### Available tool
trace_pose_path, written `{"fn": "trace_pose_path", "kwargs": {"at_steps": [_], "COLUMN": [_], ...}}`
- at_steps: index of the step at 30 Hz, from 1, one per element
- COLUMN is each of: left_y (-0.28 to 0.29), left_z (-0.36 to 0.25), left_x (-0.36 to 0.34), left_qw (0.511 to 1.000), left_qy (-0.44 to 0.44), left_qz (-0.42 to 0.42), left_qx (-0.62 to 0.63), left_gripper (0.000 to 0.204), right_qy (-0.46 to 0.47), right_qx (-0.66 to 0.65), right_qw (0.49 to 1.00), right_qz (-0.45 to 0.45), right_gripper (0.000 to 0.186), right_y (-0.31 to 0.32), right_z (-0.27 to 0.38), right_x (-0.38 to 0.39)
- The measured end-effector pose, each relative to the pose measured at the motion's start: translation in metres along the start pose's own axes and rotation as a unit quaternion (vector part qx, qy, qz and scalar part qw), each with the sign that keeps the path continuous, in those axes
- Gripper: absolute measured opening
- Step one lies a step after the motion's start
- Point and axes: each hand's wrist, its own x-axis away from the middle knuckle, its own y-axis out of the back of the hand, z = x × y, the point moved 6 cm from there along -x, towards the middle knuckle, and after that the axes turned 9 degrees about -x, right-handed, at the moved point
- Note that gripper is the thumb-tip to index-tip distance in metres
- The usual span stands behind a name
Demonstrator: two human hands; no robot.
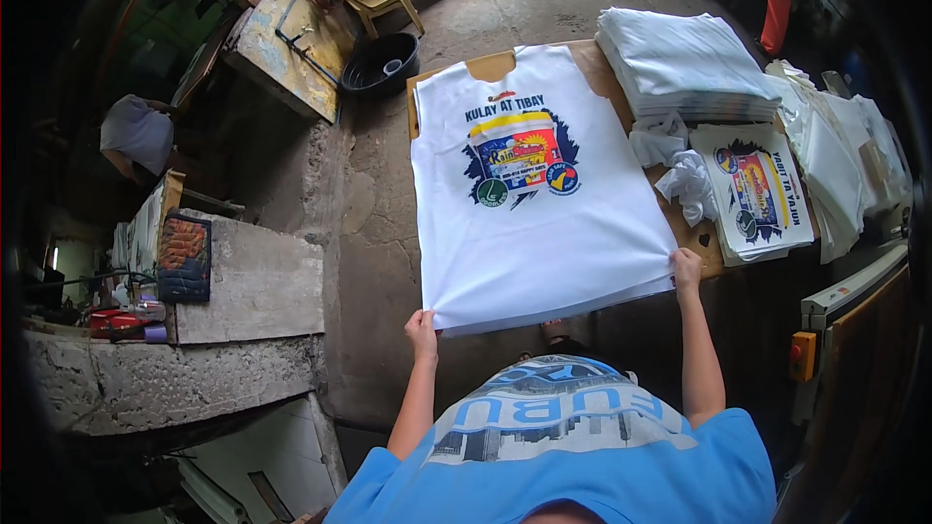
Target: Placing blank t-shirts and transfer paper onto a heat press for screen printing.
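Note:
A white sleeveless shirt piece [544, 257] with a colourful printed picture of a bucket lies spread over a brown board table, neck end away from me. My left hand [421, 335] pinches its near left corner. At the near right corner my right hand [686, 270] is closed on the cloth too. Between the hands the near hem is pulled taut and reaches past the table's edge. More white cloth layers show under the hem at the right.
Folded white cloth [684, 63] is stacked at the far right of the table. Crumpled white cloths [689, 184] lie beside a printed stack [762, 194]. A black basin [354, 73] and a beige chair [374, 0] stand beyond. Another person [138, 136] is at the far left.

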Motion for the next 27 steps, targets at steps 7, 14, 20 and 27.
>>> {"fn": "trace_pose_path", "kwargs": {"at_steps": [7,14,20,27], "left_y": [0.0,-0.004,0.01,0.026], "left_z": [0.033,0.032,0.028,0.059], "left_x": [-0.005,-0.011,-0.021,-0.036], "left_qw": [0.969,0.904,0.894,0.887], "left_qy": [-0.068,-0.107,-0.071,-0.128], "left_qz": [-0.108,-0.071,-0.006,0.081], "left_qx": [-0.212,-0.408,-0.442,-0.435], "left_gripper": [0.019,0.027,0.028,0.03], "right_qy": [0.041,-0.035,-0.043,-0.09], "right_qx": [0.251,0.34,0.354,0.34], "right_qw": [0.962,0.935,0.93,0.922], "right_qz": [-0.095,-0.091,-0.089,-0.162], "right_gripper": [0.019,0.027,0.02,0.021], "right_y": [0.005,-0.011,-0.013,0.011], "right_z": [-0.007,0.003,-0.003,-0.05], "right_x": [0.016,0.044,0.059,0.129]}}
